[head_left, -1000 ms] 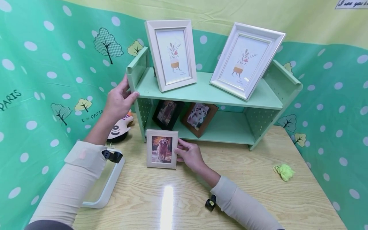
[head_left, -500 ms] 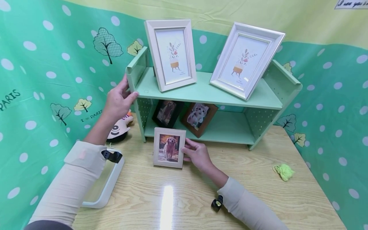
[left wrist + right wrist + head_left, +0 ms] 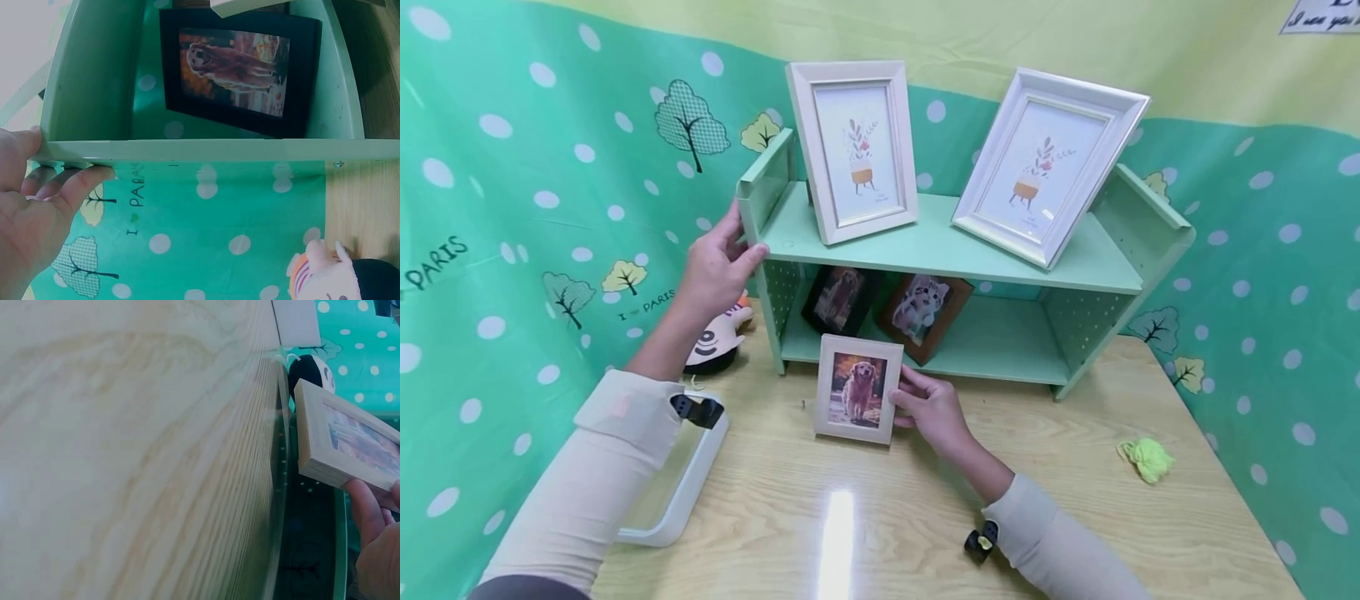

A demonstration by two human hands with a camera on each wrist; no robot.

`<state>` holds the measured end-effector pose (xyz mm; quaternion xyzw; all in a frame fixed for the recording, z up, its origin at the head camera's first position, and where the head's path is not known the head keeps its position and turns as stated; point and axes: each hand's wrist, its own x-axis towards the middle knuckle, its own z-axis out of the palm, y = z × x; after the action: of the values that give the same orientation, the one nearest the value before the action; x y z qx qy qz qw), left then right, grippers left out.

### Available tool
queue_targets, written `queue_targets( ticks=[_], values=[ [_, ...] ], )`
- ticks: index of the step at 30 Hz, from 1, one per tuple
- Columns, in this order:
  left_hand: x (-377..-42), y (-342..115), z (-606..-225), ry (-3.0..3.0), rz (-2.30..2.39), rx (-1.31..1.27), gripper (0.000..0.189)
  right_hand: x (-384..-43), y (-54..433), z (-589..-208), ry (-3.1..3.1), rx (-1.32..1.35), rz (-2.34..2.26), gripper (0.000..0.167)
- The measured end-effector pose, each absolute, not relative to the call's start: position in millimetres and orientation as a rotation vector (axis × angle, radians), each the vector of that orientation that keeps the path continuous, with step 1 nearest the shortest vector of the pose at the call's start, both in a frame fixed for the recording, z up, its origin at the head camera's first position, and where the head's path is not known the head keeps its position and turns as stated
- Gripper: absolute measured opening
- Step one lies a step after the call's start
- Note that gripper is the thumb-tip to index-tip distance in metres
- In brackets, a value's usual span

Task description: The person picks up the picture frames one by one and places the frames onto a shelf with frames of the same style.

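Note:
My right hand (image 3: pixel 936 412) pinches the right edge of a cream picture frame (image 3: pixel 857 390) with a dog photo, thumb in front. The frame is upright in front of the green two-tier shelf (image 3: pixel 932 217); the right wrist view shows its thick side (image 3: pixel 312 425). My left hand (image 3: pixel 715 271) grips the shelf's left side panel, thumb on the front edge and fingers on the outer face. On the lower tier a black picture frame (image 3: pixel 842 300) and a brown picture frame (image 3: pixel 925 308) with a kitten photo stand, partly hidden by the upper tier.
Two white picture frames, one at left (image 3: pixel 861 158) and one angled at right (image 3: pixel 1048 167), stand on the upper tier. A plush toy (image 3: pixel 718 337) sits left of the shelf, behind a white-rimmed tray (image 3: pixel 698 467). Lime yarn (image 3: pixel 1146 460) lies on the wooden table (image 3: pixel 1045 483) at right.
My right hand has moved the cream picture frame to the right along the front of the shelf. My left hand has kept its place on the panel. The head view has shifted slightly.

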<state>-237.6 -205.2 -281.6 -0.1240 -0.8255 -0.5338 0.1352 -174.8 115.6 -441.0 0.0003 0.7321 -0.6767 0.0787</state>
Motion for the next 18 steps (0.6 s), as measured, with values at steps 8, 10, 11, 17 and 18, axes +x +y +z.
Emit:
queue_targets(
  ticks=[8,10,11,17,18],
  values=[
    [-238,-206,-282,-2.393,-1.559,-0.346,0.074,-174,124,-438,2.202,-0.005,-2.053,0.056],
    [-238,-206,-282,-2.398,-1.560,-0.340,0.074,-173,126,-437,2.201,-0.002,-2.058,0.056],
    [-237,-206,-282,-2.397,-1.560,-0.340,0.074,-173,127,-437,2.196,0.006,-2.062,0.056],
    [-237,-205,-281,-2.397,-1.557,-0.351,0.074,-174,136,-434,2.198,0.031,-2.053,0.057],
    [-237,-205,-281,-2.397,-1.554,-0.354,0.074,-174,137,-434,2.201,0.031,-2.049,0.058]
  ],
)
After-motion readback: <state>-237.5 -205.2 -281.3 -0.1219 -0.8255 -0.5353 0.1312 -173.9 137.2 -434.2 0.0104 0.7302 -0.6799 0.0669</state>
